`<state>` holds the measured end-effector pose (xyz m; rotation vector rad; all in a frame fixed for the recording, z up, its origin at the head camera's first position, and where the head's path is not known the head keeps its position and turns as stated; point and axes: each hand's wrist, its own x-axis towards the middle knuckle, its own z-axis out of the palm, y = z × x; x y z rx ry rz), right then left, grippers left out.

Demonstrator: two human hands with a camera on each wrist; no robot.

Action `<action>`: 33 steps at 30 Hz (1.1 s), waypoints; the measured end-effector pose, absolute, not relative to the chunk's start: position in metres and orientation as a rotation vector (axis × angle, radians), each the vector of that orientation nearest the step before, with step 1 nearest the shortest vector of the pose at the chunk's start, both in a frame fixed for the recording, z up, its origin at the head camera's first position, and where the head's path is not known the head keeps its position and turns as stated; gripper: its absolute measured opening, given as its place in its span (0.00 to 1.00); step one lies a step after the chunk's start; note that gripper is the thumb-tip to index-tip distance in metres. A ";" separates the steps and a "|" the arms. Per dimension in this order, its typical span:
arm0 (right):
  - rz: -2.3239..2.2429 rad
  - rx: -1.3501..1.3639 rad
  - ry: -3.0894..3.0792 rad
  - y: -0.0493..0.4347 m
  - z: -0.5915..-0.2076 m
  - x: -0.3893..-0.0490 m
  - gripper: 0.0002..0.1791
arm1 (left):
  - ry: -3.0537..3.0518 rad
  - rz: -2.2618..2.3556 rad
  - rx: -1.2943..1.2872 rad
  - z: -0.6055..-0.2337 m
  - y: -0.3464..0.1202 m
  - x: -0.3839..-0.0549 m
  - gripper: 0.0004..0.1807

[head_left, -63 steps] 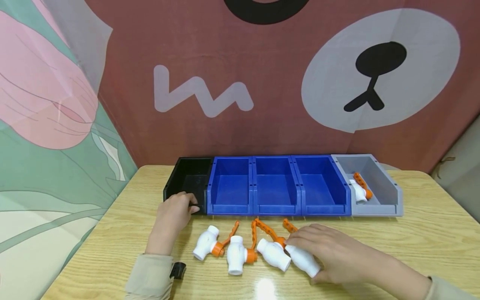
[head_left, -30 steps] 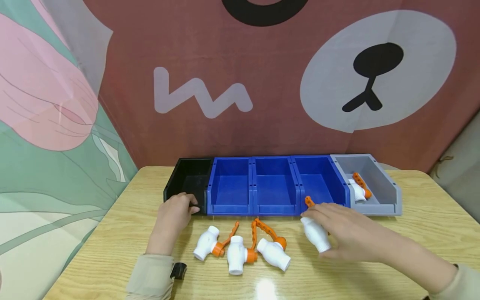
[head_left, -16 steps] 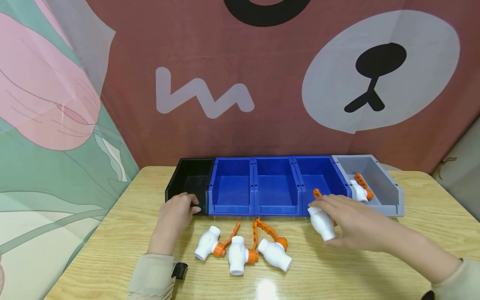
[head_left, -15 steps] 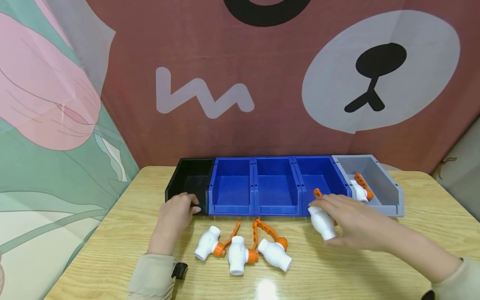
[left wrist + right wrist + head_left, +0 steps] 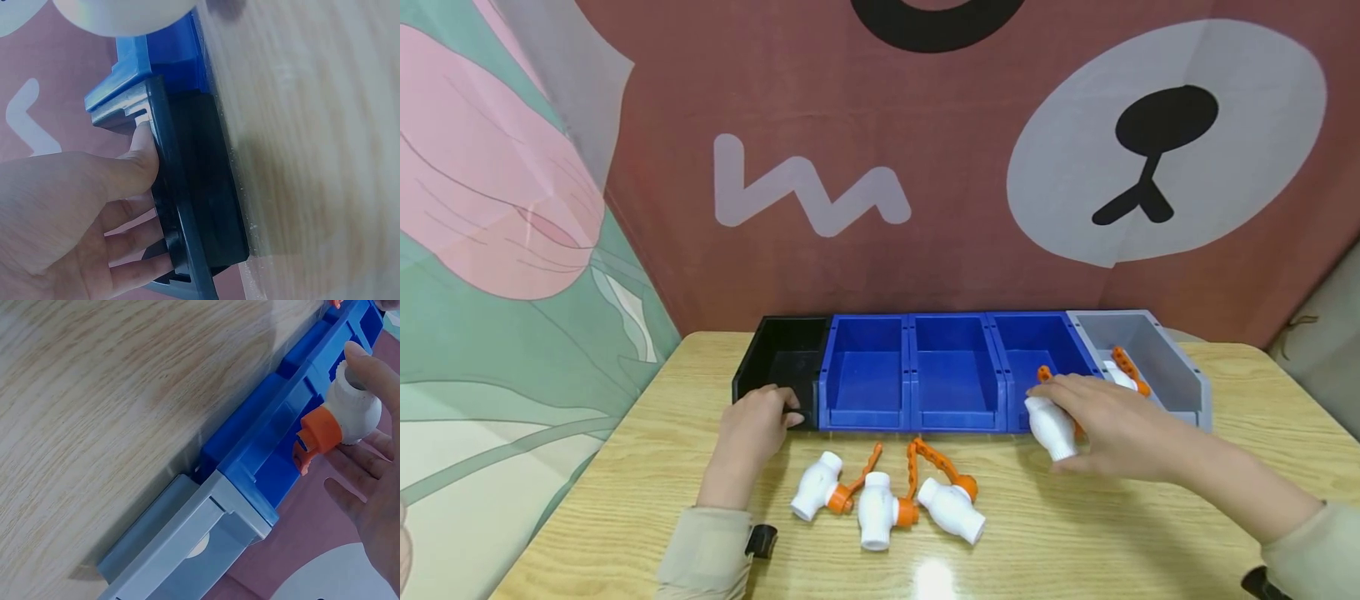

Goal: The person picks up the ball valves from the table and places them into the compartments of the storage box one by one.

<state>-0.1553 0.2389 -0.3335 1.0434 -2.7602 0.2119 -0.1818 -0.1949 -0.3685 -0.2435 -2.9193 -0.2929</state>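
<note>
My right hand (image 5: 1101,421) grips a white ball valve (image 5: 1051,429) with an orange handle, thumb and fingers around its white body. It is held over the front edge of the rightmost blue bin (image 5: 1037,342); the right wrist view shows the orange cap (image 5: 322,429) facing that bin. At the far left, my left hand (image 5: 758,429) holds the front rim of the black bin (image 5: 203,175), thumb on the front side and fingers inside. Three more ball valves lie on the table: a left one (image 5: 817,487), a middle one (image 5: 876,512) and a right one (image 5: 952,510).
Two further blue bins, a left one (image 5: 867,418) and a middle one (image 5: 956,420), stand between the black bin and the rightmost blue one. A grey bin (image 5: 1180,375) closes the row at right, with another ball valve (image 5: 1123,375) inside. A printed cloth (image 5: 955,250) hangs behind the table.
My right hand lifted the ball valve from the right end of the table's row and carried it up and rightward to the rightmost blue bin. The left hand kept its hold.
</note>
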 end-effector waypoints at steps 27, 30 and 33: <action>0.235 0.931 -2.944 0.241 -0.321 -0.194 0.43 | -2.919 -0.300 -0.243 -0.370 -0.195 -0.183 0.06; 0.221 0.920 -2.967 0.238 -0.318 -0.201 0.42 | -2.919 -0.298 -0.241 -0.370 -0.195 -0.182 0.06; 0.220 0.899 -3.008 0.237 -0.317 -0.208 0.43 | -2.919 -0.298 -0.240 -0.369 -0.196 -0.182 0.06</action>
